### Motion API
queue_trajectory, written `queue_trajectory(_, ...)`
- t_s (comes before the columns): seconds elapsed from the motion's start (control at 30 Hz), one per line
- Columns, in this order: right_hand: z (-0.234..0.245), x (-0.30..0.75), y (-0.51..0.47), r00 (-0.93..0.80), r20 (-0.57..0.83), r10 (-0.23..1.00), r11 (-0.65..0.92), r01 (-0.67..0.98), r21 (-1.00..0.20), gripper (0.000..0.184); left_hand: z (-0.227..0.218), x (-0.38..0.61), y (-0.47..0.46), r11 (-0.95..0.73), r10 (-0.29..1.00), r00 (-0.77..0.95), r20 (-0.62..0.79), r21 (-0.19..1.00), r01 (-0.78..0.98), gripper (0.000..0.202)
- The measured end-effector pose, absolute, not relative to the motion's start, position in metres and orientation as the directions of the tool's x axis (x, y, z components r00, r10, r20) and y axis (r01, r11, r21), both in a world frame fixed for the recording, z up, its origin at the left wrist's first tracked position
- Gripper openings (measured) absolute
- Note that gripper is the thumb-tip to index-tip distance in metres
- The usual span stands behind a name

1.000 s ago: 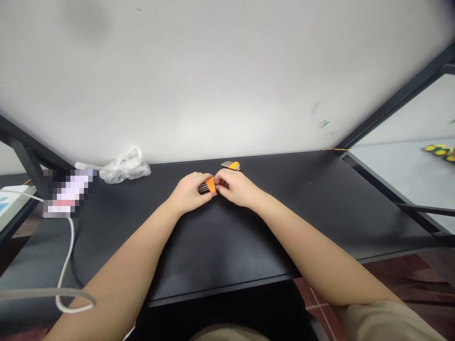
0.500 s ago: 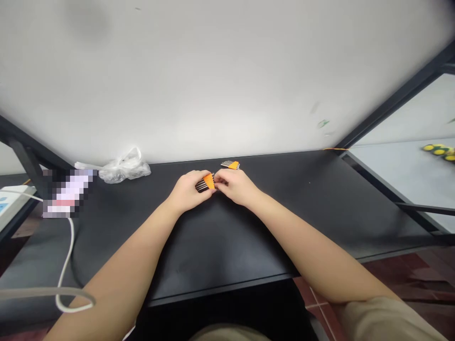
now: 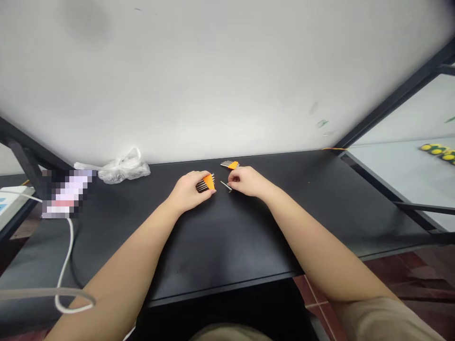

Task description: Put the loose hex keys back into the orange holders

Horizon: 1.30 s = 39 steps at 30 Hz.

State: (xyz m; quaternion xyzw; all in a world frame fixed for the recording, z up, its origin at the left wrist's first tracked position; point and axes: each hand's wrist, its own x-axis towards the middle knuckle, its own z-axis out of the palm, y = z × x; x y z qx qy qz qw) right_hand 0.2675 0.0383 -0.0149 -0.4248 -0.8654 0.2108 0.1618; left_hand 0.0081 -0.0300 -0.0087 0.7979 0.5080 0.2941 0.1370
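Note:
My left hand (image 3: 188,190) is closed around a set of metal hex keys in an orange holder (image 3: 209,182), thumb along the near side and fingers over the far side. Between the fingertips of my right hand (image 3: 246,181) is a single silver hex key (image 3: 225,185), slim and slanting, apart from the set; its short bent end shows near the thumb. Just behind my right hand lies a second orange holder (image 3: 233,165) with several metal keys, flat on the black table (image 3: 220,237).
A crumpled clear plastic bag (image 3: 124,166) lies at the back left against the white wall (image 3: 227,85). Left of it is a blurred-out flat item (image 3: 69,193). A white cable (image 3: 69,251) hangs at the left edge. Dark metal frame bars (image 3: 398,99) stand at the right.
My right hand has moved right, away from the orange holder, with one hex key pulled out of it. My left hand stays in place on the set.

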Motion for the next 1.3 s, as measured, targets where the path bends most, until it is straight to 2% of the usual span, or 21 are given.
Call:
queue_trajectory(0.27,-0.018,0.262,0.037,-0.588,0.098,0.803,0.554,0.676,-0.487,0.01,-0.009,0.008,-0.031,-0.448,0.891,0.314,0.329,0.515,0.73,0.052)
queue_trajectory(0.47,-0.011,0.264,0.033,-0.514,0.056,0.856,0.506,0.81,-0.295,0.02,-0.01,0.007,-0.03,-0.45,0.89,0.32,0.326,0.51,0.733,0.051)
queue_trajectory(0.53,-0.008,0.265,0.029,-0.544,0.069,0.836,0.536,0.782,-0.318,0.022,-0.01,0.007,-0.03,-0.447,0.891,0.316,0.325,0.508,0.737,0.052)
queue_trajectory(0.67,0.001,0.261,0.02,-0.702,0.117,0.702,0.66,0.581,-0.476,0.013,-0.011,0.008,-0.03,-0.444,0.892,0.313,0.325,0.507,0.739,0.052)
queue_trajectory(0.77,0.006,0.254,0.014,-0.741,0.175,0.648,0.696,0.483,-0.531,0.011,-0.01,0.008,-0.03,-0.446,0.891,0.312,0.33,0.507,0.737,0.051)
queue_trajectory(0.9,0.007,0.25,0.012,-0.748,0.226,0.624,0.731,0.456,-0.507,0.012,-0.01,0.008,-0.029,-0.449,0.89,0.316,0.329,0.513,0.731,0.051)
queue_trajectory(1.3,0.008,0.255,0.011,-0.754,0.244,0.61,0.757,0.463,-0.461,0.012,-0.011,0.008,-0.03,-0.453,0.888,0.317,0.333,0.513,0.729,0.051)
